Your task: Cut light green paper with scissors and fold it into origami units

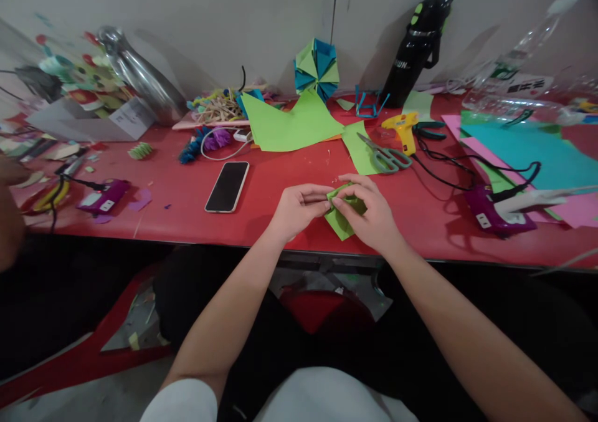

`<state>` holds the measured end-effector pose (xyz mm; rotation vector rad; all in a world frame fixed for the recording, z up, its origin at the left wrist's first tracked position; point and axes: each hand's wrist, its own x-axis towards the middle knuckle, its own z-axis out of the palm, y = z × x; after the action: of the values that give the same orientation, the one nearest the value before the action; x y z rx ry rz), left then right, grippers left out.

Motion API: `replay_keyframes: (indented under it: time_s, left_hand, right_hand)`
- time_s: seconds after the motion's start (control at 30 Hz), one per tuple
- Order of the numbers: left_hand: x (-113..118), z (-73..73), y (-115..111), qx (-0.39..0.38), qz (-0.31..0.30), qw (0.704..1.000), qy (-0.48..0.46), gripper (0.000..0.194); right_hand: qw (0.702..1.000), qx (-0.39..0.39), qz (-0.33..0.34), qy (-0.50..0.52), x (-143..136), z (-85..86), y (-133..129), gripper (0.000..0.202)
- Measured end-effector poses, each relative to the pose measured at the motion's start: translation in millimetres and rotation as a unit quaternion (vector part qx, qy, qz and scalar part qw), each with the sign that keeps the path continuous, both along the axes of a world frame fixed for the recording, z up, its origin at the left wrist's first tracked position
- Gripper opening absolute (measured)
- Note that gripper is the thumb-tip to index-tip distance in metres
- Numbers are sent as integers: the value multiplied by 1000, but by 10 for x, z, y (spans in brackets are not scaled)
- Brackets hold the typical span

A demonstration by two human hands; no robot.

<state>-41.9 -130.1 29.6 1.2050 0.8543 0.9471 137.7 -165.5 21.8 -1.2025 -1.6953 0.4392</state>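
Observation:
A piece of green paper (pixel 342 224), partly folded, is held just above the front of the red table. My left hand (pixel 299 209) pinches its left edge between thumb and fingers. On the other side, my right hand (pixel 369 213) grips the paper with the thumb in front and the fingers behind, which hide part of it. Just beyond my right hand lie scissors (pixel 391 159) with grey-green handles, resting partly on a green paper strip (pixel 362 149). A larger green sheet (pixel 289 126) lies farther back.
A phone (pixel 227 187) lies left of my hands. To the right are a yellow glue gun (pixel 402 130), a purple power socket (pixel 496 213) with cables, and coloured sheets (pixel 551 154). A black bottle (pixel 417 51) and a blue-green paper ball (pixel 316 68) stand by the wall. Another person's arm (pixel 9 210) shows far left.

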Motion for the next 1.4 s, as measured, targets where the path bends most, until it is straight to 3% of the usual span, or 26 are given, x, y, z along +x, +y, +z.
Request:
replay_keyframes:
  time_s: [0.5,0.83,1.07,1.4]
  left_hand:
    - [35,56,-26,-71,33,996,-33,27]
    - [22,51,-20,-62,26,997,-29,34]
    - [5,60,-26,-64,17,997,-44,19]
    - [10,47,-27,-29,5,999,-35,25]
  right_hand:
    - [1000,-5,7,-8,8,22,6,7]
    - [1000,-11,14,-1,10,22,-7,5]
    - [1000,-12,19,4,15,13,2,4]
    - [1000,-14,17,6,7,42,-15,3]
